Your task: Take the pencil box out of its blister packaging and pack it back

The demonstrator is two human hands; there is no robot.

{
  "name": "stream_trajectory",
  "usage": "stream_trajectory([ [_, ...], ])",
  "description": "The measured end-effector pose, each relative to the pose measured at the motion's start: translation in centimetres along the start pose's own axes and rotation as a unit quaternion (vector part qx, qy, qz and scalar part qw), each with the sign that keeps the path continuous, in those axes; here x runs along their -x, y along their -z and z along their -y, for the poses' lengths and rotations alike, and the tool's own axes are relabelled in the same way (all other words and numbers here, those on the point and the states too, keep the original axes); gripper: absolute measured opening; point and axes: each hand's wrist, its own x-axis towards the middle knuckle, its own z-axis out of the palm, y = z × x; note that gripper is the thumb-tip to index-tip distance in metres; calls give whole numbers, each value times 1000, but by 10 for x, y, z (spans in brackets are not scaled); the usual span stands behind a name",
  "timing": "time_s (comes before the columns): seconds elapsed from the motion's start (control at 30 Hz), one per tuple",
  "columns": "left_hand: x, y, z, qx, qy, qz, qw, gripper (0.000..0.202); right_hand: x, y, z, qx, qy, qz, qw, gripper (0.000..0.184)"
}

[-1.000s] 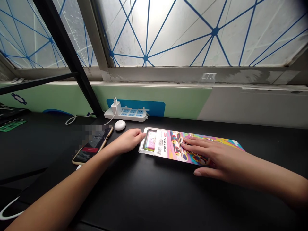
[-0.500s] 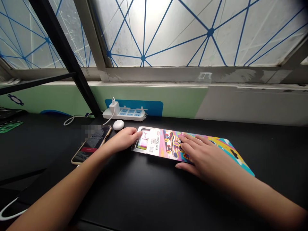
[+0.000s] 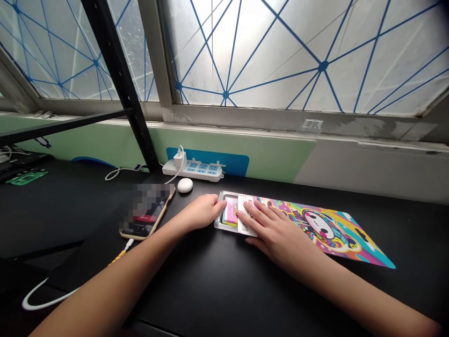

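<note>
A long, colourful pencil box pack [image 3: 322, 229] lies on the black desk. Its printed front shows a cartoon face, and a clear plastic tray shows at the left end with a pink item [image 3: 230, 211] inside. My left hand [image 3: 203, 210] is closed on the tray's left edge, thumb on top, other fingers curled. My right hand [image 3: 277, 229] rests palm down over the left-middle of the pack, fingers stretched out and covering part of the white label [image 3: 247, 228]. Whatever lies under that palm is hidden.
Left of the pack lie a phone [image 3: 154, 217] with a plugged cable and a white round case [image 3: 185, 185]. Behind stands a white power strip [image 3: 206, 171] with a charger. A black metal frame post [image 3: 124, 89] rises at left; a green board [image 3: 28, 177] lies far left.
My right hand has slid left along the pack onto its white label, uncovering the cartoon face. My left hand keeps its hold on the tray end. The whole view has shifted somewhat.
</note>
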Motion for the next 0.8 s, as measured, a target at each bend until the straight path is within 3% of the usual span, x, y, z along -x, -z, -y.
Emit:
stream_trajectory([
  [0.27, 3, 23, 16, -42, 9, 0, 999, 39, 54, -4, -38, 30, 0, -46, 998, 51],
  [0.53, 2, 34, 24, -98, 39, -41, 994, 36, 110, -1, -59, 47, -26, -86, 995, 67],
  [0.7, 3, 41, 27, -153, 56, -88, 983, 30, 131, -4, -69, 66, -45, -87, 993, 74],
  [0.8, 4, 38, 24, -175, 26, -143, 974, 24, 135, -2, -71, 73, -55, -87, 992, 77],
])
